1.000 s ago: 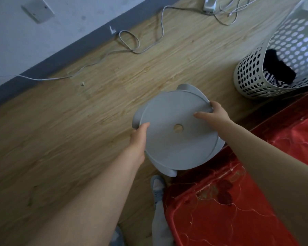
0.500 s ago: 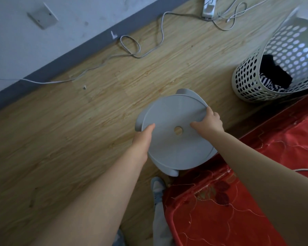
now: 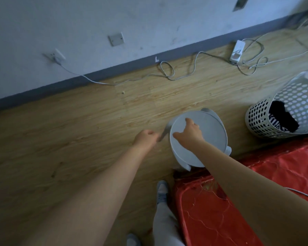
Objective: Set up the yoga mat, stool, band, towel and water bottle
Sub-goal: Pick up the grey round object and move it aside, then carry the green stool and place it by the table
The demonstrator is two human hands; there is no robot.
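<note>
I see the round grey plastic stool (image 3: 208, 139) standing on the wooden floor (image 3: 78, 139) beside the red bedcover (image 3: 274, 174). My right hand (image 3: 189, 131) lies released, fingers spread, over its seat; my left hand (image 3: 146, 137), loosely curled, grasps nothing, just left of it.
</note>
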